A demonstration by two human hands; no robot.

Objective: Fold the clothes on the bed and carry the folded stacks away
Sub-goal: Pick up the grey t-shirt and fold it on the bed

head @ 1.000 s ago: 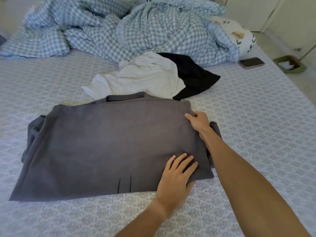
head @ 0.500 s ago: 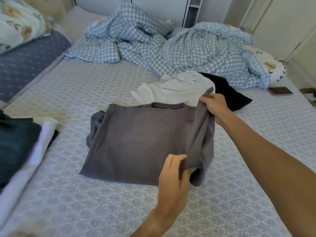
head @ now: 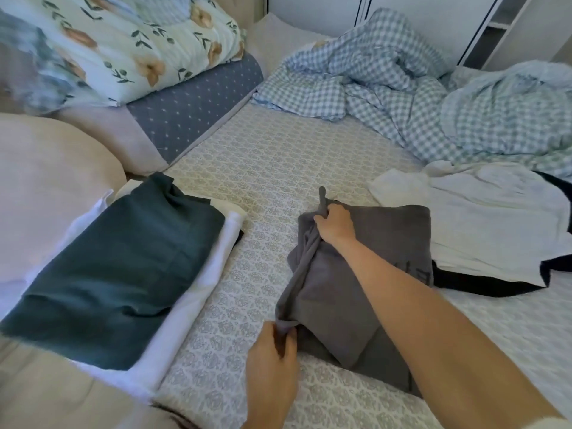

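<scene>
A grey garment [head: 380, 243] lies folded in half on the patterned bed sheet [head: 263, 168], its doubled edge on the left. My right hand [head: 334, 226] grips the far corner of that edge. My left hand [head: 272, 363] pinches the near corner. To the left sits a folded stack with a dark green garment [head: 123, 267] on top of white ones [head: 198, 305]. Right of the grey piece lie an unfolded white garment [head: 483, 218] and a black one [head: 483, 286] beneath it.
A crumpled blue checked duvet [head: 402, 91] fills the far right of the bed. A floral quilt [head: 133, 41] and a blue dotted cushion [head: 192, 106] are stacked at far left, with beige bedding [head: 46, 187] near the stack. White wardrobe doors [head: 402, 13] stand behind.
Both hands carried the grey garment's right side over to the left, folding it in half. The view swung left, revealing the folded stack.
</scene>
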